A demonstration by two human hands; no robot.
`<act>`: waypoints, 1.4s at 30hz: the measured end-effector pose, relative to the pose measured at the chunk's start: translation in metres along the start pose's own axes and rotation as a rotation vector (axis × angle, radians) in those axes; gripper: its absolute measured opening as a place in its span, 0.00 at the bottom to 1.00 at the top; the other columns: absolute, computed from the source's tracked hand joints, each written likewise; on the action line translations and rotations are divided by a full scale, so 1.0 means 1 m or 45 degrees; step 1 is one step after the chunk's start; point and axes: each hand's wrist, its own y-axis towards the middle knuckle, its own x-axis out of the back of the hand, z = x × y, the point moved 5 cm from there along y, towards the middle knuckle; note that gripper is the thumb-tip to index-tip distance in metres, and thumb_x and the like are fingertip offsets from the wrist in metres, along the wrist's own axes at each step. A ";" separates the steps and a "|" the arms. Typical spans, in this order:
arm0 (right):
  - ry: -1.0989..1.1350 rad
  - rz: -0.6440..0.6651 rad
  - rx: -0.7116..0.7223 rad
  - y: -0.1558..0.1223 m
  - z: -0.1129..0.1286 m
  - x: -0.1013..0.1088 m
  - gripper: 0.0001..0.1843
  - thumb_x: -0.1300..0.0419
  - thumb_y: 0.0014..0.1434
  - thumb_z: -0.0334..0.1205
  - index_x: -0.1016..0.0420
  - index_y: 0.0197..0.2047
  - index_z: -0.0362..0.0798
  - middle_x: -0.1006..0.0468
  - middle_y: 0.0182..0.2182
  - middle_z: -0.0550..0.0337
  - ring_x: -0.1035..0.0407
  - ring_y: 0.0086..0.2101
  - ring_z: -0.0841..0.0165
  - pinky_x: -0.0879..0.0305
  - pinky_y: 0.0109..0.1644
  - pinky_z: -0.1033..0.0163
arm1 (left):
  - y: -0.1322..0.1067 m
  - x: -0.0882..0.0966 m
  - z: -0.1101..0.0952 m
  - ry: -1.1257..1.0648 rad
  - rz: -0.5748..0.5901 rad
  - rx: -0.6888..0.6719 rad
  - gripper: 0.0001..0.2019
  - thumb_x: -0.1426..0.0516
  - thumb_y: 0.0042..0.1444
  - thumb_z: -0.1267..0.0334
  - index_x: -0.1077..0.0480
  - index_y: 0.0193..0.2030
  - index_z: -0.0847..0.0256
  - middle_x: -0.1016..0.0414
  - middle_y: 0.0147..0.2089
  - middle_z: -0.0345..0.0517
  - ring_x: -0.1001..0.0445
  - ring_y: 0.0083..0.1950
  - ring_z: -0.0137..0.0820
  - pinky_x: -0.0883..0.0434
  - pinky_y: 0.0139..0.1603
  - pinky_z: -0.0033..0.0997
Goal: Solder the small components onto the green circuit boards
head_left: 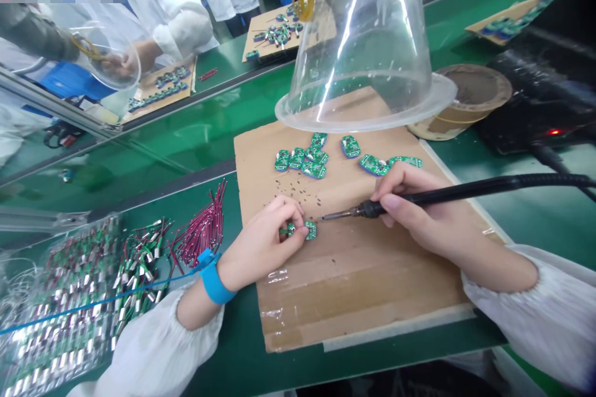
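Observation:
My left hand [267, 232] pinches a small green circuit board [309, 230] flat against a cardboard sheet [354, 279]. A blue wrist strap [213, 282] circles that wrist. My right hand [419, 214] grips a black soldering iron [465, 189] like a pen. The iron's metal tip [328, 216] points left and sits just right of the held board. Several more green circuit boards [307, 160] lie in a cluster farther back on the cardboard.
A clear plastic fume hood [367, 74] hangs over the cardboard's far edge. Red wires [200, 232] and bagged components [60, 298] lie at left. A tape roll [470, 96] and a black unit [535, 99] stand at right. People in white coats work beyond.

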 end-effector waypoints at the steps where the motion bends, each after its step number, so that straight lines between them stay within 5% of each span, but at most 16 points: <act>1: -0.008 0.012 0.003 0.000 0.000 -0.001 0.13 0.40 0.68 0.48 0.31 0.34 0.52 0.31 0.23 0.64 0.37 0.23 0.71 0.43 0.26 0.62 | 0.000 0.000 0.000 -0.001 0.005 0.002 0.06 0.44 0.65 0.70 0.35 0.36 0.59 0.29 0.48 0.45 0.29 0.50 0.34 0.31 0.51 0.39; 14: -0.001 0.195 0.061 0.000 0.002 -0.011 0.11 0.41 0.69 0.46 0.31 0.35 0.51 0.29 0.24 0.63 0.35 0.24 0.71 0.40 0.25 0.64 | 0.001 0.003 0.001 0.025 0.062 -0.005 0.05 0.43 0.65 0.69 0.32 0.37 0.58 0.28 0.50 0.44 0.29 0.47 0.33 0.30 0.48 0.37; 42: 0.006 0.210 0.099 -0.001 0.003 -0.010 0.08 0.41 0.69 0.41 0.30 0.36 0.51 0.29 0.25 0.64 0.34 0.23 0.72 0.40 0.25 0.65 | 0.000 0.001 0.001 0.011 0.045 0.021 0.05 0.42 0.63 0.70 0.32 0.35 0.59 0.29 0.51 0.44 0.29 0.50 0.33 0.31 0.48 0.37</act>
